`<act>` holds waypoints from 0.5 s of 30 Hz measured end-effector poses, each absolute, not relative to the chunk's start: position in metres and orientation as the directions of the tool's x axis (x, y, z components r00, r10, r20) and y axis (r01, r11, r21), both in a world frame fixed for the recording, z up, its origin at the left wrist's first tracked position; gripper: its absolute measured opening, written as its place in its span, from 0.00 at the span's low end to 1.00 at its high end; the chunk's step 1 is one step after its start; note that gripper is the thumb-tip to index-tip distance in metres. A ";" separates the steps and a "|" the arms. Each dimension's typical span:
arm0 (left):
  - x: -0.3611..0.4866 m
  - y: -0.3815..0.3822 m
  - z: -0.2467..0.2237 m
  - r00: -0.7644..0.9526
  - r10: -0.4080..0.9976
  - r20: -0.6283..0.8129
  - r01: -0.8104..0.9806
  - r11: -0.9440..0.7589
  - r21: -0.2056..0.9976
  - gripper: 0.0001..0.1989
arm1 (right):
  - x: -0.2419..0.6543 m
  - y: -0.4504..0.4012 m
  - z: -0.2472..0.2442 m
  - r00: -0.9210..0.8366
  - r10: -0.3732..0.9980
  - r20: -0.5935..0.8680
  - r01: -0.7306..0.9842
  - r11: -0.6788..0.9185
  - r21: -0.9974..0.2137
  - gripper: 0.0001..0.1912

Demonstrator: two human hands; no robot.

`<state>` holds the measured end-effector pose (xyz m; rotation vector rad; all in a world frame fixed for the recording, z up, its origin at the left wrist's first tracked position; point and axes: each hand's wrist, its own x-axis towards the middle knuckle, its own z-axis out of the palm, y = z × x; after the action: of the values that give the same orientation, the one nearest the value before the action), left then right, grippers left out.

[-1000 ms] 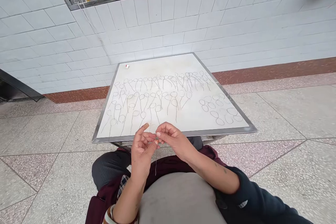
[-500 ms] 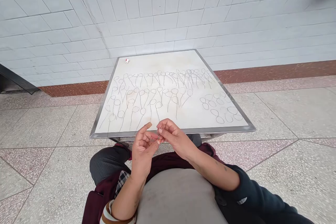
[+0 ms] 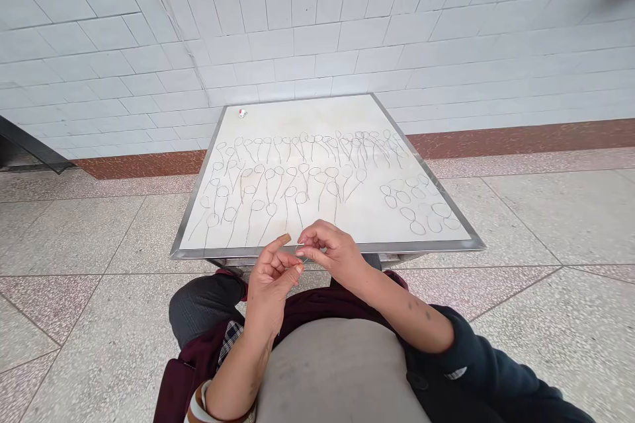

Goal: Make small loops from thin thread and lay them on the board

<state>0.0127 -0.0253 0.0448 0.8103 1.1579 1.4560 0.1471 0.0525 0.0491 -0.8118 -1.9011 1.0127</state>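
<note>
One thin wire (image 3: 305, 261), above the tabletop's (image 3: 307, 112) near edge: left hand (image 3: 268, 284), thumb and finger pinched on it, other fingers loosely spread; right hand (image 3: 337, 256), fingertips nearly closed on its upper part, seemingly so both ends stay controlled. Beyond: stemmed wire loops (image 3: 301, 217) in rows, probably spaced against tangling; stemless loops (image 3: 407, 213) grouped right, apparently kept separate; far left, one small red-and-white item (image 3: 243, 114).

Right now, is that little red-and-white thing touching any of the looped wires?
Apart. The head view shows bare tabletop between the small red-and-white object and the nearest row of looped wires.
</note>
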 end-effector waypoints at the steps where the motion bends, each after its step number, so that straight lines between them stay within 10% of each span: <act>1: 0.013 -0.025 0.045 -0.210 0.972 -0.102 -0.315 0.032 0.949 0.23 | 0.146 0.052 0.049 -0.450 0.815 0.364 0.161 0.475 -0.865 0.05; 15: 0.017 -0.024 0.045 -0.190 0.976 -0.101 -0.364 0.026 0.931 0.20 | 0.141 0.043 0.042 -0.323 0.893 0.314 0.286 0.408 -0.867 0.07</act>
<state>0.0172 -0.0243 0.0447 0.7809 1.1035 1.4600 0.1412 0.0432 0.0418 -1.0159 -1.8256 0.9109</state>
